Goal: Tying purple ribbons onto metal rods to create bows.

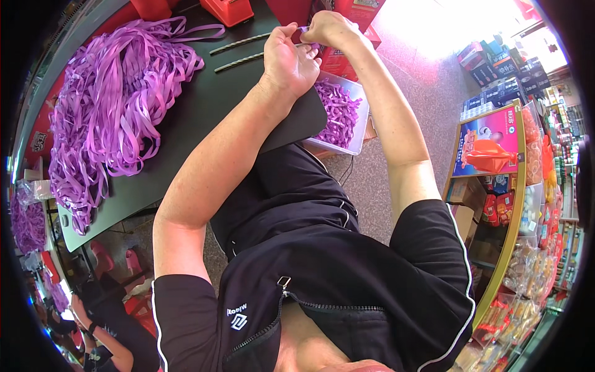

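We see two bare hands meeting over the far edge of a dark surface [186,146], working a purple strip [315,46] of ribbon between them. The right grip [330,30], knuckles up, pinches the strip at its fingertips. The left grip [289,62] lies palm up with its fingers loosely bent around the same spot; we cannot tell whether its thumb and forefinger are pressed together on the ribbon.

Two twisted metal rods [238,62] point out to the left of the left grip, side by side above the surface, their near ends hidden behind that hand. Farther left of both grips, well apart from them, we see a large tangled heap of purple ribbon [127,93] spilling over the surface. Just below the grips, beside the surface's corner, a pale plastic bin [359,141] holds a mass of short purple pieces [338,115]. Red boxes [364,11] stand just beyond the right grip. Far below and left of the grips, we spot another person's hand [80,311] near more purple ribbon [57,291].
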`<state>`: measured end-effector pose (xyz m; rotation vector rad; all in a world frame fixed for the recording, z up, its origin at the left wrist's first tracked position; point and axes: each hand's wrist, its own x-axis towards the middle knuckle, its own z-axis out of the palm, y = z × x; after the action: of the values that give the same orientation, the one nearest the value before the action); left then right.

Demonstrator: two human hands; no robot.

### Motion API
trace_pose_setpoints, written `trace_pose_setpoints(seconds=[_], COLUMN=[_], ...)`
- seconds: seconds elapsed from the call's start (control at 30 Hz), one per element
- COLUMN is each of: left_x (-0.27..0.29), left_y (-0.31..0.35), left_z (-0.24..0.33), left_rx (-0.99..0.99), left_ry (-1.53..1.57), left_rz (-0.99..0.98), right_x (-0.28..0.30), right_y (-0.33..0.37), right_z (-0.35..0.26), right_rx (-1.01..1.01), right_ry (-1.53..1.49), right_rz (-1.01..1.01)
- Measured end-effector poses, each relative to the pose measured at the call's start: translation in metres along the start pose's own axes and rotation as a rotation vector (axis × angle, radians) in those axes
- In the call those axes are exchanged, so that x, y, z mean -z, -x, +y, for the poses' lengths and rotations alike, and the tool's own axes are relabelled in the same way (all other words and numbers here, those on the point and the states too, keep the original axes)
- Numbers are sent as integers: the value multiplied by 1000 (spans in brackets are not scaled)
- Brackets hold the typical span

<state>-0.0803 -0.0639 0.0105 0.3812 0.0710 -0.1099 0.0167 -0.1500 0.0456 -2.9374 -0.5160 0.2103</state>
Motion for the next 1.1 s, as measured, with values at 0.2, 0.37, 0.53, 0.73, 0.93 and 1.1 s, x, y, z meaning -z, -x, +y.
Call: trace_pose_setpoints(seconds=[0.2,0.37,0.53,0.73,0.93,1.1], left_x=[1,9,1,2,1,1], left_y=[-1,-5,1,5,7,6], left_z=[-2,0,0,2,2,3], left_rx=[1,-31,-39,-6,-2,2], left_ry=[-9,-55,-46,-36,-46,-58], left_rz=[-11,-61,-28,16,1,-43], right_x=[-6,-31,-38,-137,-162,-154], right_y=[-5,-21,11,-3,-24,-18], right_z=[3,28,62,43,35,33], right_rx=[-50,131,99,107,338,444], right_ry=[-40,-344,-1126,-2263,-2616,-2644], right_rz=[12,215,384,-551,-926,-935])
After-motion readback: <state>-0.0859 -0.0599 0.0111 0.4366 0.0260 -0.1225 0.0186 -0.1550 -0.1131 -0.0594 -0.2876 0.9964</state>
